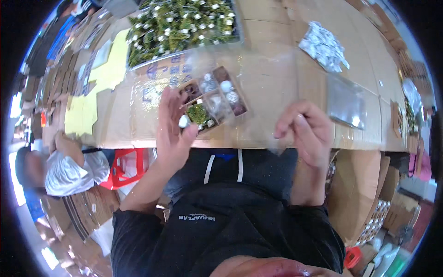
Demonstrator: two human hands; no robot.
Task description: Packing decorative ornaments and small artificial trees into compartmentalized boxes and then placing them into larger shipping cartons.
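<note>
A small divided cardboard box [243, 112] lies slanted near the table's front edge. Its compartments hold white and silvery balls, dark red pieces and a green tinsel-like bundle [198, 113] with white tabs. A clear, shiny layer seems to cover part of it. My left hand [173, 134] is curved round the box's left side, thumb at the near corner and fingers at the far one. A white block [184, 121] shows beside its palm. Off to the right, my right hand [308, 134] is raised with thumb and fingers curled together; a faint, blurred clear bit shows below the fingertips.
A grey tray [241, 27] full of green tinsel bundles with white tabs stands at the back. Crumpled silvery sheeting [324, 46] and a clear flat plastic case [346, 101] lie rightward. Yellow sheets [80, 113] lie at left. Another person [74, 171] sits by a red stool [127, 168].
</note>
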